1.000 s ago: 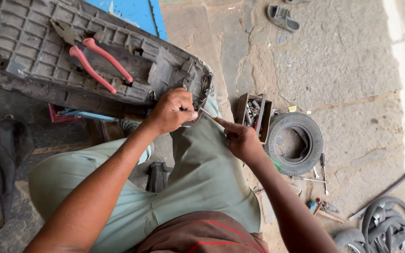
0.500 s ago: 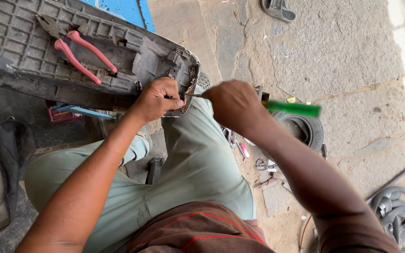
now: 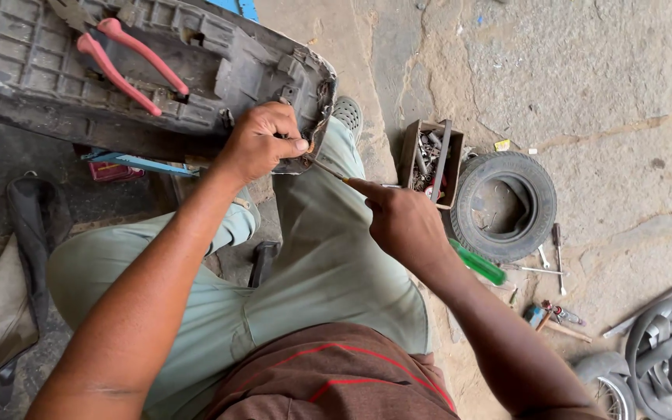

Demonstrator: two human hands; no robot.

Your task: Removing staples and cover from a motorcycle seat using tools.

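My left hand [image 3: 262,142] grips the near edge of a grey ribbed plastic seat base [image 3: 56,70] that rests upside down across my knees. My right hand [image 3: 400,222] is closed around a screwdriver with a green handle [image 3: 477,264]. Its metal shaft runs up and left, and the tip [image 3: 320,166] meets the seat edge just beside my left thumb. Red-handled pliers [image 3: 130,62] lie on top of the seat base.
A small open box of bolts and tools [image 3: 428,159] sits on the concrete floor next to a small black tyre [image 3: 507,206]. Loose tools [image 3: 554,264] and rubber tubes [image 3: 663,350] lie at the right. A black seat cover [image 3: 29,225] lies at the left.
My right hand has dropped from beside the left hand to lower right, and the screwdriver tip now points at the seat edge. The view has shifted slightly.
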